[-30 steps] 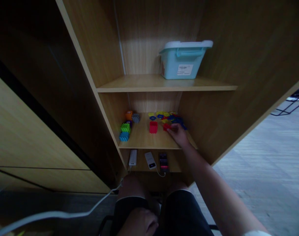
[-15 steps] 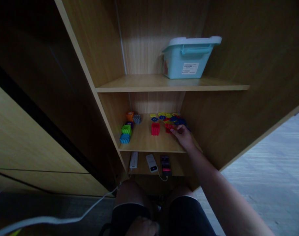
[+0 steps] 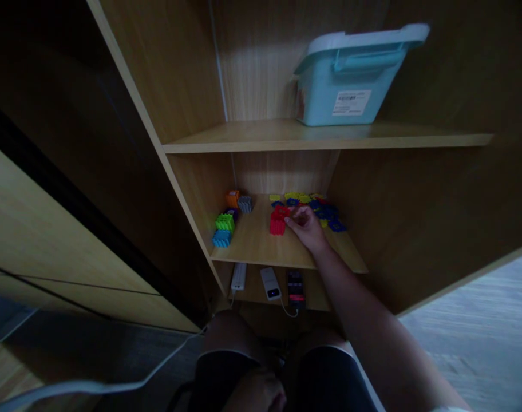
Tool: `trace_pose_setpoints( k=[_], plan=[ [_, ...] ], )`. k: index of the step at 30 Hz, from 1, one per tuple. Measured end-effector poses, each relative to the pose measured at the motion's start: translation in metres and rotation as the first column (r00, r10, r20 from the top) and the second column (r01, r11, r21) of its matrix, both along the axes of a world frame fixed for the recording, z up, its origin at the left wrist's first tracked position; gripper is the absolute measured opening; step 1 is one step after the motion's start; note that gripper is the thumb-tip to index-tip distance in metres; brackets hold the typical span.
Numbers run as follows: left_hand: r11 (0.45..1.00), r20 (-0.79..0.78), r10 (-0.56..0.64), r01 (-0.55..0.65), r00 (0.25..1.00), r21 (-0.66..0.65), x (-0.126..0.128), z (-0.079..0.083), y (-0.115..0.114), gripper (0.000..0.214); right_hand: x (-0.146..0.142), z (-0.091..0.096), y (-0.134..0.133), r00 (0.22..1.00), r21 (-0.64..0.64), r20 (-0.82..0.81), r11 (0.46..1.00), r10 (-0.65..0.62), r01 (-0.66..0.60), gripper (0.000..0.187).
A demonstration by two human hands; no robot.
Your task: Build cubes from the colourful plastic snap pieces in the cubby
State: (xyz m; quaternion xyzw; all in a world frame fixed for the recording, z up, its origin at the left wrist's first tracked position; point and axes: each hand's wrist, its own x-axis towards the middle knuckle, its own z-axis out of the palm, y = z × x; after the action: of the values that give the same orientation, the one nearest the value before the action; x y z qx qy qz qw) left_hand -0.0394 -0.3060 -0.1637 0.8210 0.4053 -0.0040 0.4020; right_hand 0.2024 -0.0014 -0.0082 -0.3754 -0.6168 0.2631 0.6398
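Note:
On the middle shelf my right hand [image 3: 306, 226] pinches a red notched plastic tile [image 3: 281, 211] between thumb and fingers. The tile is at the top of a red stack of the same tiles [image 3: 277, 228]; whether it rests on the stack or hovers just over it, I cannot tell. Behind and right of the hand lies a loose pile of blue, yellow and red tiles [image 3: 329, 213]. My left hand [image 3: 261, 392] lies low in my lap, its fingers curled closed in dim light, with nothing visible in them.
Along the shelf's left side stand light-blue [image 3: 222, 238], green [image 3: 225, 222], purple [image 3: 232, 213], orange [image 3: 232, 198] and grey [image 3: 245, 203] stacks. A teal bin [image 3: 342, 86] sits on the shelf above. Below are a white power bank [image 3: 270, 282], a phone [image 3: 295, 289] and a white strip [image 3: 238, 277].
My right hand has moved left with a red tile, from beside the loose pile to the top of the red stack. The view has come closer to the shelves. My left hand stays in my lap.

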Motion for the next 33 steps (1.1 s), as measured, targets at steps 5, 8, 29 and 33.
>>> trace_pose_setpoints(
  k=[5, 8, 29, 33],
  plan=[
    [0.863, 0.474, 0.228, -0.401, 0.851, 0.306, 0.025, 0.103, 0.056, 0.02, 0.004, -0.004, -0.006, 0.999, -0.012, 0.033, 1.0, 0.009, -0.009, 0.048],
    [0.643, 0.694, 0.179, -0.617, 0.697, 0.453, 0.034, 0.163, 0.117, 0.023, 0.004, -0.005, -0.003, 0.999, 0.003, 0.025, 1.0, -0.019, 0.019, 0.046],
    [0.632, 0.733, 0.425, -0.754, 0.531, 0.18, 0.034, 0.161, 0.315, 0.023, -0.001, 0.001, -0.01, 0.953, 0.077, 0.248, 0.984, -0.173, 0.158, 0.033],
    [0.631, 0.729, 0.407, -0.747, 0.55, 0.211, 0.034, 0.162, 0.313, 0.02, -0.001, 0.003, -0.012, 0.953, 0.1, 0.248, 0.983, -0.172, 0.151, 0.032]
  ],
)
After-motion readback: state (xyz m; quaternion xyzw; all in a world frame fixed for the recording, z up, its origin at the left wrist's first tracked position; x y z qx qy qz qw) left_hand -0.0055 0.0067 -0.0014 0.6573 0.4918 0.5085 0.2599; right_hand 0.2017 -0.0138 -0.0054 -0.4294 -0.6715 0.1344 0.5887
